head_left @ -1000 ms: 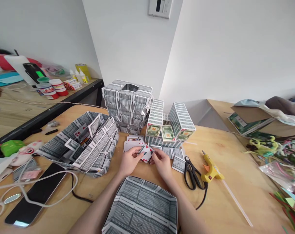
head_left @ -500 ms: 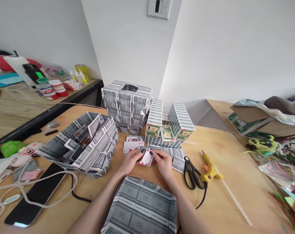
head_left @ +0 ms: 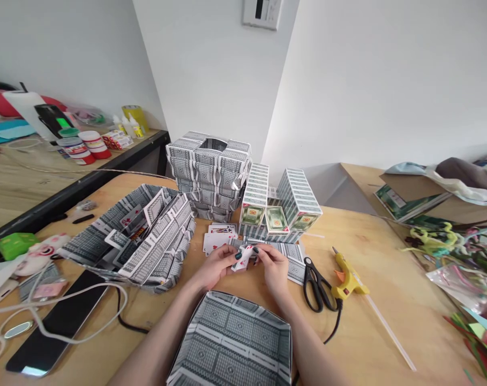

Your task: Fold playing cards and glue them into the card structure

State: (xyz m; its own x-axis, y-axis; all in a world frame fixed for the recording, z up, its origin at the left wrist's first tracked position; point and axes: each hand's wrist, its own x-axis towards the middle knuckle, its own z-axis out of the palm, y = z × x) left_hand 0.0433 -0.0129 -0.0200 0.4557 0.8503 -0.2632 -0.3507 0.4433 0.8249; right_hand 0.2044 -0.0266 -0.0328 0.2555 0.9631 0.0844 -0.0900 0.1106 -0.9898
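Observation:
Between my two hands is a playing card (head_left: 241, 261), tilted, its white face with red marks showing. My left hand (head_left: 216, 264) pinches it from the left, thumb on top. On the other side my right hand (head_left: 272, 264) has its fingers closed at the card's right edge. Several loose playing cards (head_left: 217, 241) lie face up just beyond my left hand, and face-down cards (head_left: 294, 262) are spread beyond my right. A tray made of patterned cards (head_left: 235, 338) sits between my forearms.
Black scissors (head_left: 317, 287) and a yellow glue gun (head_left: 347, 279) lie at right. At left are an open card-built basket (head_left: 163, 238) and a phone (head_left: 58, 327). Behind stand a card-built box (head_left: 211, 171) and stacked card packs (head_left: 299, 198). Craft scraps (head_left: 440, 241) lie far right.
The playing card has turned and tilted between my fingers, from facing up squarely to lying at a slant. My right hand has shifted slightly to the right.

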